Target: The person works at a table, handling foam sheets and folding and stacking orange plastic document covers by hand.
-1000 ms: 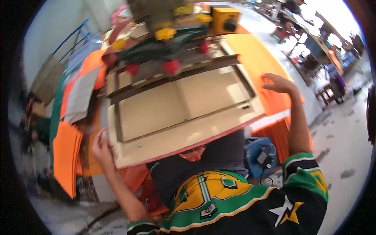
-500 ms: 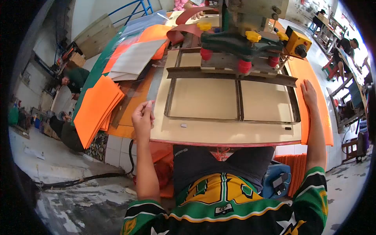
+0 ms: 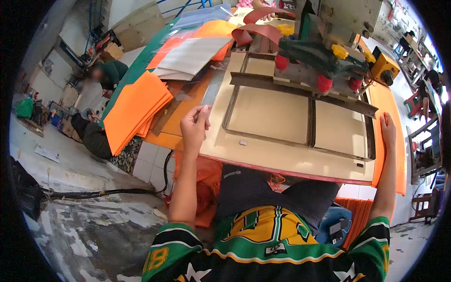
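My left hand (image 3: 193, 128) is at the left edge of a cream board (image 3: 277, 149), thumb and fingers pressed together; whether anything small is between them is hidden. My right hand (image 3: 388, 130) rests with outstretched fingers on the orange sheets (image 3: 396, 155) along the board's right side. On the board lies a dark metal frame (image 3: 311, 123) divided by a crossbar, with an angled metal bar (image 3: 300, 93) across it. Above its far part is a press head (image 3: 324, 58) with red and yellow knobs. A small pale block (image 3: 243, 142) sits near the front edge.
Folded orange sheets (image 3: 134, 113) and white sheets (image 3: 192, 58) are stacked on the left. A yellow control box (image 3: 385, 69) with a black knob is at the right of the press. A person (image 3: 110, 75) sits far left; another person's hand (image 3: 268, 15) shows behind the press.
The view has turned, so the board and press appear farther right and more tilted. Both hands keep nearly the same places beside the board.
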Available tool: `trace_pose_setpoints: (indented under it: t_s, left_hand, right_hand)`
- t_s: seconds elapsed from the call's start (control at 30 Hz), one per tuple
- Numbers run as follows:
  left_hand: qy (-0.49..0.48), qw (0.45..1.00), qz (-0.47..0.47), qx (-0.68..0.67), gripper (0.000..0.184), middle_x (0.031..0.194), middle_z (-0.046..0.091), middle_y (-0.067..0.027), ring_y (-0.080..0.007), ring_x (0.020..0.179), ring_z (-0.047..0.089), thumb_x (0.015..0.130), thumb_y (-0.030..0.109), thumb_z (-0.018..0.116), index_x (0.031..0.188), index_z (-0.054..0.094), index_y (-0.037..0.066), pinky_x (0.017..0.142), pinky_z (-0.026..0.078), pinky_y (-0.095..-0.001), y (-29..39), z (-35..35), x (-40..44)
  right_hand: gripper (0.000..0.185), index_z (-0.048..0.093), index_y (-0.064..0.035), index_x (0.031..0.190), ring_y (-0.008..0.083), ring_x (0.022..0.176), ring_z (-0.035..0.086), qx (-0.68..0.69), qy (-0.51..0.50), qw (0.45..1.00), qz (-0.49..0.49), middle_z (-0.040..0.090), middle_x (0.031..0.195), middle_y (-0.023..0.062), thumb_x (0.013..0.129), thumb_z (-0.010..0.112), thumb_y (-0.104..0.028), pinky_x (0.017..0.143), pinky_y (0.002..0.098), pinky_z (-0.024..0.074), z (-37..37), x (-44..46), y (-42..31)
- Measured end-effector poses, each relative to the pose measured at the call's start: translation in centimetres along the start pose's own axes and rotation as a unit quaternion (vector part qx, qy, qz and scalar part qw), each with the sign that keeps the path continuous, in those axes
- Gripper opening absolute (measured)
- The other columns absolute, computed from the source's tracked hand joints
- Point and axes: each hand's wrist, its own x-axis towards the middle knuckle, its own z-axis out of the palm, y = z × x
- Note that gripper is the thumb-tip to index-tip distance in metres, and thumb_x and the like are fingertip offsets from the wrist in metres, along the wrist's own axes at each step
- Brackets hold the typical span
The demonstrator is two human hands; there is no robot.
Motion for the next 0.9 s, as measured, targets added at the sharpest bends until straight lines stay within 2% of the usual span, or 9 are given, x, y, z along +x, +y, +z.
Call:
trace_pose_setpoints:
  t_s: [0.13,0.2,0.23,0.3,0.33,0.4,0.53,0.7,0.9]
  left_hand:
    - [0.106,0.929,0.286,0.208,0.028,0.094,0.068,-0.0084,-0.0219,0.084,0.063,0.089,0.023,0.07,0.108,0.067,0.003,0.077,0.05,-0.0353,1.8,0.2,6.5]
    - [0.136,0.834,0.359,0.397,0.044,0.115,0.065,-0.0141,-0.0306,0.103,0.061,0.082,0.026,0.075,0.119,0.062,0.006,0.092,0.046,-0.0421,4.3,0.1,9.7]
    - [0.138,0.832,0.357,0.401,0.044,0.115,0.065,-0.0141,-0.0306,0.103,0.061,0.082,0.026,0.075,0.119,0.062,0.006,0.092,0.046,-0.0421,3.9,-0.2,11.7]
    - [0.135,0.736,0.392,0.535,0.056,0.119,0.063,-0.0144,-0.0354,0.107,0.06,0.08,0.027,0.076,0.128,0.056,0.007,0.099,0.044,-0.0441,2.1,-0.5,15.4]
    - [0.134,0.735,0.394,0.536,0.056,0.119,0.063,-0.0144,-0.0354,0.107,0.06,0.08,0.027,0.076,0.128,0.056,0.007,0.099,0.044,-0.0441,1.7,-0.7,16.0]
    - [0.03,0.763,0.258,0.592,0.051,0.116,0.063,-0.0156,-0.0375,0.109,0.059,0.083,0.02,0.071,0.129,0.053,0.006,0.096,0.047,-0.047,0.7,-1.1,17.0]
    - [-0.001,0.779,0.277,0.563,0.049,0.115,0.062,-0.0182,-0.0382,0.11,0.059,0.083,0.014,0.067,0.128,0.051,0.005,0.089,0.051,-0.0502,-0.6,-2.2,17.7]
    - [-0.014,0.736,0.262,0.624,0.043,0.109,0.062,-0.0209,-0.0412,0.104,0.061,0.082,0.003,0.059,0.124,0.052,0.004,0.086,0.052,-0.0498,-0.6,-2.8,18.0]
    - [-0.084,0.751,0.262,0.6,0.042,0.109,0.064,-0.026,-0.0417,0.1,0.063,0.084,0.006,0.053,0.126,0.055,0.006,0.083,0.051,-0.0543,2.2,-4.7,19.1]
  right_hand:
    - [0.05,0.054,0.002,0.132,0.0314,0.128,0.052,-0.026,0.008,1.0,-0.016,0.057,0.134,0.0203,0.098,0.053,-0.035,0.108,0.0396,0.0393,-0.2,-0.2,0.0]
    - [0.049,0.055,0.0012,0.131,0.0315,0.127,0.053,-0.024,0.004,1.0,-0.006,0.058,0.133,0.0203,0.098,0.053,-0.035,0.107,0.0401,0.0402,-0.3,-0.2,-0.6]
    - [0.049,0.055,0.0012,0.131,0.0315,0.127,0.053,-0.021,0.002,1.0,-0.009,0.058,0.133,0.0203,0.098,0.053,-0.035,0.107,0.0401,0.0402,-0.2,-0.2,-0.9]
    - [0.049,0.055,0.0004,0.132,0.0315,0.126,0.054,-0.023,0.004,1.0,-0.003,0.058,0.133,0.0202,0.098,0.053,-0.035,0.106,0.0401,0.041,-0.4,-0.2,-0.8]
    - [0.049,0.055,0.0004,0.132,0.0315,0.126,0.054,-0.021,0.004,1.0,-0.001,0.058,0.133,0.0203,0.098,0.053,-0.035,0.106,0.0401,0.041,-0.3,-0.2,-0.5]
    - [0.048,0.054,0.0002,0.132,0.0316,0.126,0.054,-0.004,0.011,1.0,-0.013,0.058,0.132,0.0202,0.099,0.053,-0.034,0.106,0.04,0.0411,-0.1,-0.2,-0.1]
    - [0.049,0.054,0.0008,0.133,0.0315,0.127,0.054,0.008,-0.007,1.0,0.005,0.058,0.133,0.0203,0.099,0.052,-0.034,0.106,0.04,0.0408,0.2,-0.1,0.0]
    - [0.047,0.055,0.0009,0.131,0.0312,0.127,0.054,0.015,0.009,1.0,0.008,0.058,0.132,0.0216,0.099,0.053,-0.033,0.107,0.04,0.0403,-0.3,-0.5,-1.0]
    - [0.046,0.056,0.0013,0.13,0.032,0.125,0.055,0.008,0.023,0.999,-0.021,0.059,0.131,0.0208,0.098,0.054,-0.032,0.105,0.0402,0.0416,0.1,-0.2,0.2]
